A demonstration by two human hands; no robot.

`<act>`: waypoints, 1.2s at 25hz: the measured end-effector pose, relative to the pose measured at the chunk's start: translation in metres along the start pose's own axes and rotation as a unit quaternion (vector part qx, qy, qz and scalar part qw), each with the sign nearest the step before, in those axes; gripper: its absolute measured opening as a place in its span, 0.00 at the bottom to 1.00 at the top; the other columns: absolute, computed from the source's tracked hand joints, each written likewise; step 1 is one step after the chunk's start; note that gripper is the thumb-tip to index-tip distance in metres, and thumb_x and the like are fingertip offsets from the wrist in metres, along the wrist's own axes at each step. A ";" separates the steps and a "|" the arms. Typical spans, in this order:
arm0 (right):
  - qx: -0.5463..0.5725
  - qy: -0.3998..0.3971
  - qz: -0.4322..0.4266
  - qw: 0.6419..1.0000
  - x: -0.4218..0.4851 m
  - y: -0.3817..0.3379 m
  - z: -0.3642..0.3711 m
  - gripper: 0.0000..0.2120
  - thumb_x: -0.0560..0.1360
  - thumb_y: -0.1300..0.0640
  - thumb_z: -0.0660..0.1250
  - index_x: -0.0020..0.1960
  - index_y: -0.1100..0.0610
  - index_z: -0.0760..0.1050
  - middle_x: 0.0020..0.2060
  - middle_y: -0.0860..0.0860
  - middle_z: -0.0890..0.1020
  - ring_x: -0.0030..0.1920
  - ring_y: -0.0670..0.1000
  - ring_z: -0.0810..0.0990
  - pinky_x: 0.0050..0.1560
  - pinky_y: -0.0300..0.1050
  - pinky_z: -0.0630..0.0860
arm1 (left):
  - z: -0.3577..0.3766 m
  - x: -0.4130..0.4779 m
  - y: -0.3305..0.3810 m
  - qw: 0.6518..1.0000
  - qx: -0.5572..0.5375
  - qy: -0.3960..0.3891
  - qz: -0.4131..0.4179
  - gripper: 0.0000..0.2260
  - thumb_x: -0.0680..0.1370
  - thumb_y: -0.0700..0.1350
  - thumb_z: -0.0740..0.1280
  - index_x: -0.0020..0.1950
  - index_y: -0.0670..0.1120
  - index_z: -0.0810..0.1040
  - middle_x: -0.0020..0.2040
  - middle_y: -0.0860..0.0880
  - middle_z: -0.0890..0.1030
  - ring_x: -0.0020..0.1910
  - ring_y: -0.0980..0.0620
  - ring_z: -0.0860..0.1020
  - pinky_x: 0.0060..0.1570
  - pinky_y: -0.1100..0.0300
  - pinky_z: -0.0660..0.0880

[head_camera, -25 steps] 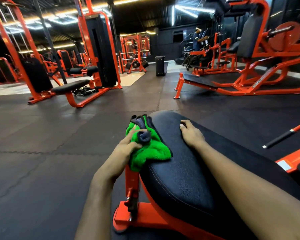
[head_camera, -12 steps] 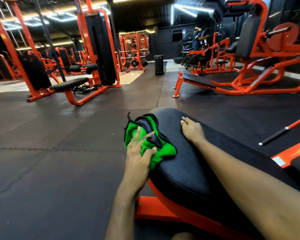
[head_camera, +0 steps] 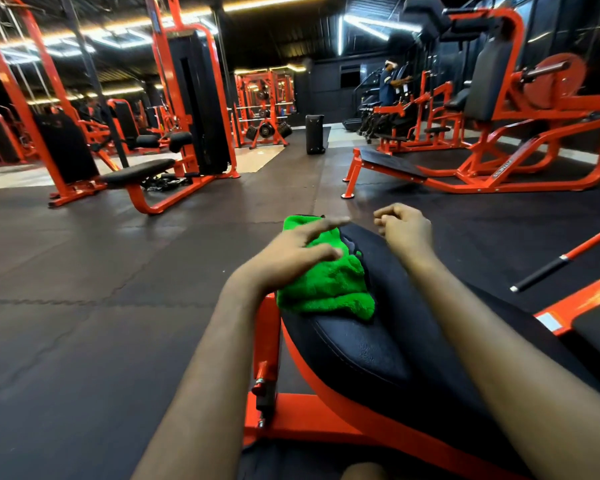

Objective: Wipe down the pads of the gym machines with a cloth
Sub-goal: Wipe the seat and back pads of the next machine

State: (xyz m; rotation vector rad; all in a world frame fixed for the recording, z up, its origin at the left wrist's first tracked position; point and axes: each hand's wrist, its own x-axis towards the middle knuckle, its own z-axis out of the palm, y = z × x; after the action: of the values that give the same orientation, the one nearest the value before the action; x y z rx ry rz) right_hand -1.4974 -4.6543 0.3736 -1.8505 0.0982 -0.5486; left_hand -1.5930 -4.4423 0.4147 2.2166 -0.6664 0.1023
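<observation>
A green cloth (head_camera: 326,289) with a dark trim lies bunched on the left far end of a black padded seat (head_camera: 361,355), which sits on an orange frame (head_camera: 267,344). My left hand (head_camera: 291,254) lies on the cloth's left side with fingers stretched out straight across it. To the right, my right hand (head_camera: 406,230) hovers over the pad's far end, fingers loosely curled and holding nothing. Both forearms reach in from the bottom of the view.
Dark rubber floor tiles (head_camera: 84,306) surround the machine. An orange cable machine (head_camera: 194,98) with a black bench (head_camera: 137,173) stands at the left. A large orange machine (head_camera: 499,133) fills the right. A black-gripped bar (head_camera: 551,268) juts in at right. A person (head_camera: 388,81) stands far back.
My left hand has loosened its grip on the cloth and now lies flat over it. My right hand has lifted off the pad and curled its fingers.
</observation>
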 end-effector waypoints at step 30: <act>-0.274 0.191 -0.287 0.898 -0.255 0.076 -0.017 0.19 0.76 0.51 0.65 0.66 0.50 0.80 0.68 0.50 0.78 0.69 0.53 0.76 0.64 0.59 0.69 | 0.011 0.065 -0.069 0.927 0.097 0.151 -0.330 0.23 0.84 0.50 0.50 0.76 0.42 0.64 0.75 0.35 0.67 0.73 0.35 0.66 0.71 0.49 0.63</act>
State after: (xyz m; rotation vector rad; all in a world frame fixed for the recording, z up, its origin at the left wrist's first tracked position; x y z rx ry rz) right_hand -1.7154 -4.6110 0.2266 -2.2984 -0.0433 -1.4163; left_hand -1.5046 -4.4411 0.3789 2.4259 0.2859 0.1643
